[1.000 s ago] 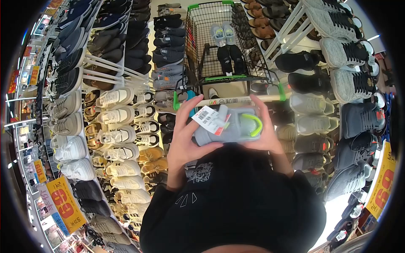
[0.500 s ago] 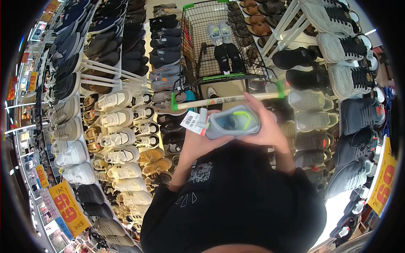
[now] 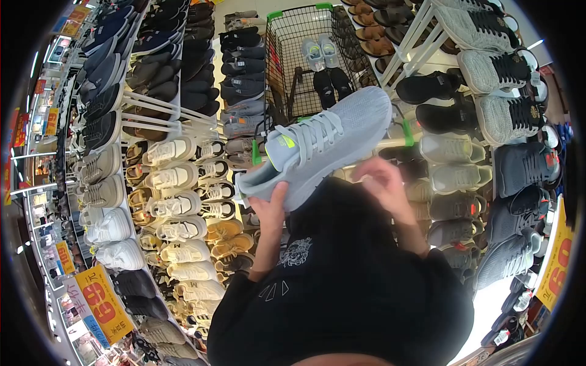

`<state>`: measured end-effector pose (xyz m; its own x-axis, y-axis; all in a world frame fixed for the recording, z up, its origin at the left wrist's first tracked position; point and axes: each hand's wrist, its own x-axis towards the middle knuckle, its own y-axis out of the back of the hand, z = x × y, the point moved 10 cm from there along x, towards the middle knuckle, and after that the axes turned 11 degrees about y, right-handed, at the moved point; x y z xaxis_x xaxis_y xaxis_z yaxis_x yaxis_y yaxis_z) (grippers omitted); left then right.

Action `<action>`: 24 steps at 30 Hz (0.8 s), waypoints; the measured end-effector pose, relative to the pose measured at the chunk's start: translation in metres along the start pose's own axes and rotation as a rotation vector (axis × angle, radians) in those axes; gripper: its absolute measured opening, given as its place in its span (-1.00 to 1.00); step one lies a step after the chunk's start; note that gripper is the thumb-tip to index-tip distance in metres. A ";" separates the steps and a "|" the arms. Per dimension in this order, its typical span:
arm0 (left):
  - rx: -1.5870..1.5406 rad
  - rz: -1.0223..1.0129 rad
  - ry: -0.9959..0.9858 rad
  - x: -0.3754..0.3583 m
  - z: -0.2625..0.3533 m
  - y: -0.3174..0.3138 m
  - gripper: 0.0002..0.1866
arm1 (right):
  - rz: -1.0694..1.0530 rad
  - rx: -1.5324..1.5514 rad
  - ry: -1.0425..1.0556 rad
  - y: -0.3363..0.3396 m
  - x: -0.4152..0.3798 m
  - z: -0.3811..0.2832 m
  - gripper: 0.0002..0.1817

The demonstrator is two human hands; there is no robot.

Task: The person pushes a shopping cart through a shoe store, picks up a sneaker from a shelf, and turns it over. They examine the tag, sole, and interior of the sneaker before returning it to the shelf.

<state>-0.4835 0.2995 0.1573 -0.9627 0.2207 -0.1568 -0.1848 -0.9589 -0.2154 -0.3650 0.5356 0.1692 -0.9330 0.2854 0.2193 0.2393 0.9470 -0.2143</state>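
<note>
A grey lace-up sneaker with lime-green accents on its tongue is tilted in front of my chest, toe pointing up and right. My left hand grips it around the heel and collar, thumb on the near side. Apart from the sneaker, below its toe end, my right hand has loosely bent, slightly blurred fingers, and I see nothing in them. The price tag is out of sight.
Ahead stands a shopping cart, holding a grey pair of shoes and a black pair. Shoe racks line both sides, with beige sneakers at left and dark sneakers at right. A yellow price sign hangs lower left.
The sneaker has turned from end-on to showing its laces and upper, toe now up and right. My right hand has let go and moved lower; my left hand keeps hold.
</note>
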 end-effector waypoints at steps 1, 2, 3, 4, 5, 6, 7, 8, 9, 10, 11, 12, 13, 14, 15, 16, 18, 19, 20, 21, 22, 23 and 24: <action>0.000 -0.002 0.000 -0.003 0.000 -0.004 -0.25 | -0.040 -0.006 -0.077 -0.010 -0.002 0.008 -0.70; -0.057 0.003 0.032 -0.005 -0.001 -0.008 -0.25 | -0.127 0.124 -0.012 -0.021 -0.004 0.014 -0.61; -0.114 0.007 0.065 -0.006 -0.003 -0.010 -0.24 | -0.125 0.122 -0.010 -0.026 -0.004 0.016 -0.61; -0.187 -0.059 0.069 -0.005 -0.007 -0.015 -0.21 | -0.050 0.224 0.029 -0.031 -0.002 0.014 -0.47; -0.189 -0.062 0.068 -0.007 -0.007 -0.019 -0.21 | 0.025 0.326 0.068 -0.032 0.000 0.010 -0.32; -0.325 -0.064 0.176 -0.010 -0.015 -0.025 -0.20 | 0.024 0.375 0.046 -0.033 0.003 0.012 -0.02; -0.460 -0.067 0.284 -0.012 -0.024 -0.031 -0.20 | 0.025 0.373 0.049 -0.034 0.007 0.014 -0.02; -0.460 -0.070 0.284 -0.013 -0.024 -0.030 -0.20 | 0.123 0.400 0.155 -0.025 0.010 0.008 0.06; -0.432 -0.080 0.303 -0.014 -0.027 -0.030 -0.21 | 0.224 0.426 0.263 -0.014 0.011 0.001 0.14; -0.404 -0.092 0.323 -0.015 -0.030 -0.029 -0.22 | 0.230 0.424 0.267 -0.011 0.013 -0.002 0.14; -0.402 -0.098 0.327 -0.016 -0.031 -0.027 -0.22 | 0.276 0.453 0.259 -0.005 0.014 -0.006 0.21; -0.322 -0.121 0.260 -0.016 -0.024 -0.025 -0.24 | 0.322 0.482 0.251 0.001 0.014 -0.010 0.27; -0.243 -0.144 0.190 -0.015 -0.016 -0.025 -0.26 | 0.327 0.479 0.255 0.005 0.016 -0.015 0.27; -0.243 -0.150 0.191 -0.014 -0.014 -0.025 -0.26 | 0.309 0.430 0.251 0.007 0.019 -0.021 0.29; -0.230 -0.140 0.255 -0.013 -0.014 -0.026 -0.29 | 0.290 0.380 0.245 0.008 0.021 -0.024 0.30; -0.218 -0.129 0.320 -0.013 -0.015 -0.027 -0.31 | 0.330 0.319 0.303 0.014 0.017 -0.025 0.25; -0.221 -0.163 0.401 -0.009 -0.018 -0.034 -0.35 | 0.393 0.295 0.309 0.014 0.017 -0.029 0.18; -0.222 -0.196 0.478 -0.008 -0.024 -0.039 -0.39 | 0.455 0.273 0.317 0.019 0.015 -0.031 0.11; -0.224 -0.203 0.479 -0.005 -0.023 -0.039 -0.39 | 0.458 0.268 0.321 0.020 0.014 -0.032 0.11; -0.289 -0.247 0.616 -0.007 -0.034 -0.043 -0.42 | 0.493 0.229 0.277 0.024 0.012 -0.029 0.00; -0.354 -0.289 0.753 -0.012 -0.045 -0.047 -0.43 | 0.526 0.191 0.232 0.029 0.009 -0.025 -0.10; -0.355 -0.293 0.750 -0.011 -0.048 -0.045 -0.43 | 0.525 0.189 0.236 0.033 0.004 -0.022 -0.10; -0.422 -0.331 0.864 -0.018 -0.059 -0.048 -0.42 | 0.475 0.203 0.189 0.032 0.001 -0.015 -0.17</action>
<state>-0.4452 0.3524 0.1140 -0.3724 0.6775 -0.6343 -0.1703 -0.7217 -0.6709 -0.3539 0.5687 0.1768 -0.6662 0.7136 0.2168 0.5483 0.6657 -0.5061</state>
